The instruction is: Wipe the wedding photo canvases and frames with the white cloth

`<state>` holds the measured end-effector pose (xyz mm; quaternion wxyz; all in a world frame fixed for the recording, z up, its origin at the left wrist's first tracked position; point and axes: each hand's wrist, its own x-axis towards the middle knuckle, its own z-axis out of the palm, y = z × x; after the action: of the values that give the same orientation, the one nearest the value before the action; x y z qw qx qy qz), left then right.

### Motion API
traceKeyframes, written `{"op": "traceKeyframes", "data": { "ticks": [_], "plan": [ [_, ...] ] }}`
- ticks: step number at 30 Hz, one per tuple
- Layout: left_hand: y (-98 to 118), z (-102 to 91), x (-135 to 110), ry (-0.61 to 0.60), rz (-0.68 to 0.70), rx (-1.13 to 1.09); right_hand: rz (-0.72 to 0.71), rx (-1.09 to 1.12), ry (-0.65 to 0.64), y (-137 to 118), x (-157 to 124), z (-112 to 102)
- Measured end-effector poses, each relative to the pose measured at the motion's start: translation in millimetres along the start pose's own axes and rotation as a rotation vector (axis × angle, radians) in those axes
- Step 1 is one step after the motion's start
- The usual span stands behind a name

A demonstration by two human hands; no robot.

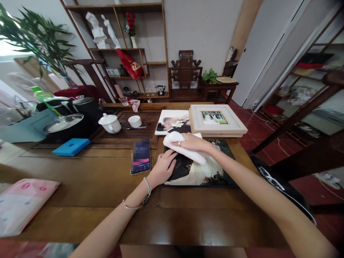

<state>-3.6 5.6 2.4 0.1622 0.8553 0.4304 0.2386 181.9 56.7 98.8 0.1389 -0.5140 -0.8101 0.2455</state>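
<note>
A white cloth (pixel 196 154) is pressed under my right hand (pixel 194 142) onto a dark photo panel (pixel 199 173) that lies flat on the table. The fingers of that hand are partly buried in the folds, and a ring shows on one. My left hand (pixel 162 167) rests at the panel's left edge with its fingers stretched out, the tips close to the cloth. Part of the panel's picture, with a pale dress on a dark ground, is hidden by the cloth and my right arm. A phone (pixel 141 157) with a lit screen lies just left of my left hand.
Behind the panel are a white photo print (pixel 172 122) and a pale framed photo (pixel 236 125). Left on the wooden table (pixel 107 190) stand a lidded white cup (pixel 110 124), a small bowl (pixel 134 121), a blue sponge block (pixel 71 147) and a pink-white packet (pixel 27 204).
</note>
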Motion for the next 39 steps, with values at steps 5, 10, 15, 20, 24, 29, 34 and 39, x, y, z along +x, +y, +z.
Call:
{"op": "traceKeyframes", "data": {
  "ticks": [5,10,15,20,24,29,34,39],
  "plan": [
    [1.2,-1.6,0.0,-0.017,0.016,-0.04,0.017,-0.085,0.091,35.7,-35.9,4.6],
    [3.9,-4.3,0.4,-0.03,0.005,-0.044,-0.051,-0.215,0.114,35.8,-84.5,26.4],
    [4.2,-5.2,1.2,-0.039,0.009,-0.045,-0.199,-0.34,-0.04,-6.7,-151.5,58.7],
    [3.2,-4.6,1.3,-0.018,0.021,-0.05,-0.243,-0.292,-0.081,-16.1,-163.6,60.9],
    [3.0,-4.9,0.8,-0.023,0.027,-0.049,-0.135,-0.326,0.044,10.3,-117.4,45.4],
    [2.4,-4.7,0.5,-0.02,0.03,-0.046,-0.049,-0.392,0.12,24.7,-74.7,40.6],
    [5.1,-5.7,0.7,-0.029,0.017,-0.05,-0.094,-0.502,0.098,-9.1,-108.5,73.0],
    [5.4,-7.4,0.8,-0.052,0.01,-0.059,-0.237,-0.544,0.047,-45.0,-155.0,99.5]
  ]
}}
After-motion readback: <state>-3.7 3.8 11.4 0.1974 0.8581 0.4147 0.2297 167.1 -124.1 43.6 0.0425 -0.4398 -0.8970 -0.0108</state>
